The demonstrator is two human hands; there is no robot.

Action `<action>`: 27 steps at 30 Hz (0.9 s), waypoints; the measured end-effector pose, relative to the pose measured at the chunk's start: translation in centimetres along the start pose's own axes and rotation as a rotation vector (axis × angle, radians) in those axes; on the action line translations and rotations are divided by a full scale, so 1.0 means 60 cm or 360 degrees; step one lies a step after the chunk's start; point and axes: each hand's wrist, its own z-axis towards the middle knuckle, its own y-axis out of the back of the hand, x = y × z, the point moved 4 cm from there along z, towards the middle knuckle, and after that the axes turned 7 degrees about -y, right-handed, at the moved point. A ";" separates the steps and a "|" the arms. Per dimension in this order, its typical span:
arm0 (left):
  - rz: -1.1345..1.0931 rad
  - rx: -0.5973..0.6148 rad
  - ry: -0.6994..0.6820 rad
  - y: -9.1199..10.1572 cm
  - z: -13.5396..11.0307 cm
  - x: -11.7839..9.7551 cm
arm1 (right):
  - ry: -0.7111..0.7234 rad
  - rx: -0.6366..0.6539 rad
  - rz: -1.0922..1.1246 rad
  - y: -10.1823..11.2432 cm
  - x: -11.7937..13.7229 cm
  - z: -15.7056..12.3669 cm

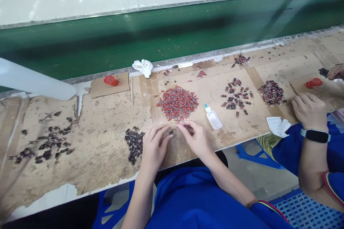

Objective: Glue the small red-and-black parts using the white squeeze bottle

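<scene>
My left hand (pixel 154 146) pinches a small black part (pixel 170 132) between thumb and forefinger. Just across from it, my right hand (pixel 195 136) has thumb and fingertips closed on what looks like a small red part, mostly covered by the fingers. Beyond both hands spreads a big pile of small red-and-silver parts (pixel 177 103). A heap of small black parts (pixel 134 144) lies beside my left hand, partly hidden by it. To the right of the red pile lies a clear squeeze bottle (pixel 214 118) with a blue tip.
Cardboard (pixel 107 157) covers the bench. Further black parts (pixel 51 143) lie left; joined red-and-black pieces (pixel 236 96) lie right. A red cup (pixel 111 81) and white crumpled tissue (pixel 143 68) stand near the green belt (pixel 161 39). A co-worker's hand (pixel 309 109) rests at right.
</scene>
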 end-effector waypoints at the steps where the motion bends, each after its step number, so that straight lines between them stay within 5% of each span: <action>1: 0.0025 0.0020 0.0019 -0.003 -0.006 0.007 | -0.0018 -0.0009 -0.0019 0.001 -0.002 -0.002; 16: -0.0311 -0.0081 0.0176 0.023 0.009 -0.029 | -0.0275 0.0156 0.0423 -0.018 -0.008 -0.011; 27: -0.0672 -0.0173 0.0596 0.015 -0.003 -0.027 | -0.0223 0.0064 0.0629 -0.023 -0.007 -0.019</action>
